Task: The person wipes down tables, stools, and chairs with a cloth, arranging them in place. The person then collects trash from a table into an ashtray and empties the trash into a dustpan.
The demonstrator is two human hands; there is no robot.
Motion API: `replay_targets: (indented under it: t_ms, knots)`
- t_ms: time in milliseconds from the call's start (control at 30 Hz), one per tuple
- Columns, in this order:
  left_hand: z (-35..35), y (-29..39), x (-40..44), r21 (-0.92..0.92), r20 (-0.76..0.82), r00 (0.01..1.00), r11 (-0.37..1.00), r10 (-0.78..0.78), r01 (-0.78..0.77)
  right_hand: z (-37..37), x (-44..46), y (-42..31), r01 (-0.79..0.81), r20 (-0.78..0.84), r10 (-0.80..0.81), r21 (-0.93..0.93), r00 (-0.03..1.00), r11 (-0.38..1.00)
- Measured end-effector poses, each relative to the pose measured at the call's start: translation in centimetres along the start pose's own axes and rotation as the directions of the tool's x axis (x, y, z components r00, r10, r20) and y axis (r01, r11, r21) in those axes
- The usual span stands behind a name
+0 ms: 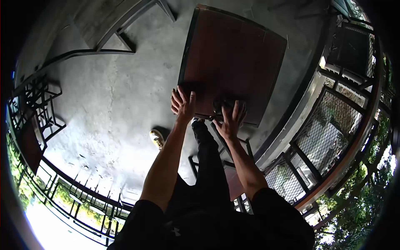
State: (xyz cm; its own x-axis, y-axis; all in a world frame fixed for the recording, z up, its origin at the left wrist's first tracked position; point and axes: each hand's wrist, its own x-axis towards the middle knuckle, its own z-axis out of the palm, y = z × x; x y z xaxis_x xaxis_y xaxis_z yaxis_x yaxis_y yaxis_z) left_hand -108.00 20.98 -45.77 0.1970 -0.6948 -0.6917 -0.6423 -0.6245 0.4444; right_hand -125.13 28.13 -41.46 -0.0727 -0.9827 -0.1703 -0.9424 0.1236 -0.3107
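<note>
With the clock face laid on the dark red tabletop (237, 54), 12 at its far edge and 6 at its near one, contact is judged best made near the rim, at two well-separated places, so that any load is shared and the board is not twisted. Pressure would be better spread through palms and finger pads than put on the fingertips, and the wrists are best held straight. Care should also be taken with the shoe (198, 120) at 7 o'clock, since its toe is set close to the near edge and could be caught. The left hand (184, 106) is placed at about 8 o'clock, over the near corner, its fingers spread and extended and its thumb held apart; nothing is seen to be gripped by it. The right hand (233, 120) is placed at 6 o'clock, with the fingers pointed toward 12, slightly bent, and the thumb turned out toward 7. Beside its fingers a dark patch (218, 105) is seen; whether this is shadow or something grasped cannot be told. Both forearms are reached forward, the left one more nearly straight. The tabletop is seen above the concrete floor (96, 91).
</note>
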Motion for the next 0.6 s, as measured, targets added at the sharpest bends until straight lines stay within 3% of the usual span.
replay_targets:
  t_ms: [100,233,367,500,600]
  knots:
    - [0.2,-0.9,-0.1,0.023,-0.003,0.999,0.999,-0.039,0.039,-0.1,3.0,-0.3,0.074,0.091,-0.079,0.060,0.993,0.995]
    - [1.0,-1.9,0.2,0.119,0.027,0.998,0.992,-0.050,0.047,1.3,7.7,-1.1,0.204,0.110,-0.198,-0.040,0.974,0.978]
    - [2.9,-3.2,0.5,0.245,-0.010,0.999,0.968,-0.051,0.052,1.4,15.1,-4.3,0.384,0.031,-0.387,0.085,0.921,0.920]
    - [1.2,-0.6,-0.4,0.252,0.017,0.997,0.965,-0.079,0.072,2.7,23.6,-8.5,0.420,-0.147,-0.412,0.025,0.899,0.907]
    - [1.5,-0.7,-0.1,0.296,0.021,0.991,0.947,-0.133,0.121,3.0,28.6,-9.1,0.382,-0.190,-0.384,-0.046,0.904,0.923]
